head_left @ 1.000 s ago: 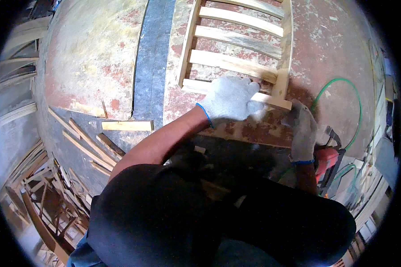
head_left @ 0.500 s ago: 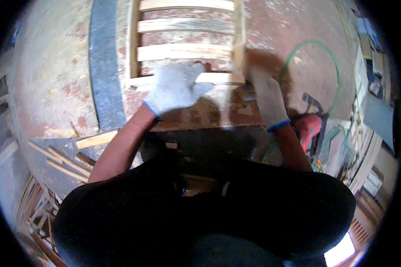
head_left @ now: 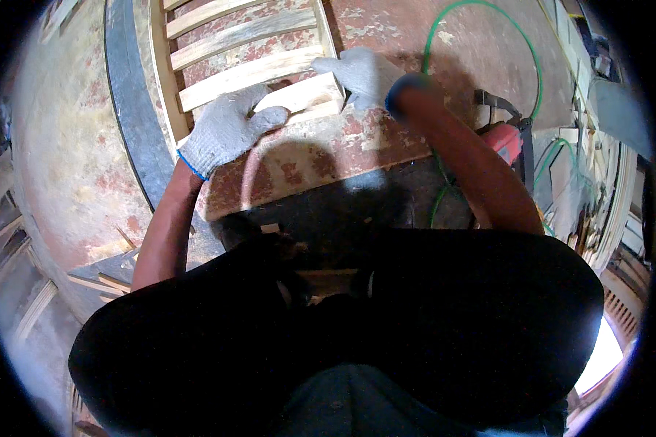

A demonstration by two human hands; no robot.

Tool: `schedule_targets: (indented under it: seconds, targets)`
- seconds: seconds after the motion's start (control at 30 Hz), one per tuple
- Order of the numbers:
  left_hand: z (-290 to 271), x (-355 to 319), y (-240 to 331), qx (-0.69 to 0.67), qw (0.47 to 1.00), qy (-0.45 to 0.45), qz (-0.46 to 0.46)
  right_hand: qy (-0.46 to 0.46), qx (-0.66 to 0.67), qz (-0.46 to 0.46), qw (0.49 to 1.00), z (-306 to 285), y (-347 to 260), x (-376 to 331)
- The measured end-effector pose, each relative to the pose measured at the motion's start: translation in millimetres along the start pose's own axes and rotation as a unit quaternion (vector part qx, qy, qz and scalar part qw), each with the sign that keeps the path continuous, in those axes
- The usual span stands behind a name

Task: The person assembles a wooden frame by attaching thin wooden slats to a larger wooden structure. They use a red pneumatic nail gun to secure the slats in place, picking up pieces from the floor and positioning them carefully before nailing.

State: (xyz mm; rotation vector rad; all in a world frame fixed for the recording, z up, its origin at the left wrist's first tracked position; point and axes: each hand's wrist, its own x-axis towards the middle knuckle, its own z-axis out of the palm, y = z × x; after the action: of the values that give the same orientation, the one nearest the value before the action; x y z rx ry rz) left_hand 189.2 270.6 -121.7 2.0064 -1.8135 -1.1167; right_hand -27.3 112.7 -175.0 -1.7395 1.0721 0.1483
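A pale wooden slatted frame (head_left: 248, 69) lies on the worn red floor, its near end towards me and slightly skewed. My left hand (head_left: 229, 131), in a grey knit glove with a blue cuff, is closed over the left part of the near end rail (head_left: 306, 98), thumb on the near side. My right hand (head_left: 361, 76), gloved the same way, grips the near right corner, its fingers lying over the side piece and the end rail. Part of each hand's grip is hidden behind the glove.
A red and black tool (head_left: 503, 142) rests on the right, beside my right forearm. The green hose (head_left: 538, 58) loops over the floor beyond it. Thin wood strips (head_left: 98, 282) lie at the lower left, and a dark blue-grey band (head_left: 133, 109) runs along the floor.
The frame has turned and shifted left in the view. My right hand, blurred beside the right corner with a brown shape at its end, has come onto that corner. My left hand stays on the rail.
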Motion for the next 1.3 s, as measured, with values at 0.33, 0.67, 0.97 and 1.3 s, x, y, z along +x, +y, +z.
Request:
schedule_targets:
  seconds: [0.33,0.67,0.97,1.3]
  targets:
    - [15,-6,2,0.06,0.993,0.082,0.057,-0.031,-0.06,0.02,0.997,-7,-9,0]
    - [22,-6,1,0.067,0.989,0.108,0.074,-0.052,-0.123,-0.086,0.987,-9,-6,0]
    - [23,0,-2,0.124,0.99,0.06,0.034,-0.001,-0.079,0.005,0.997,-2,-12,-1]
    - [7,0,20,0.17,0.979,0.042,0.101,-0.013,0.209,-0.024,0.977,-32,16,-60]
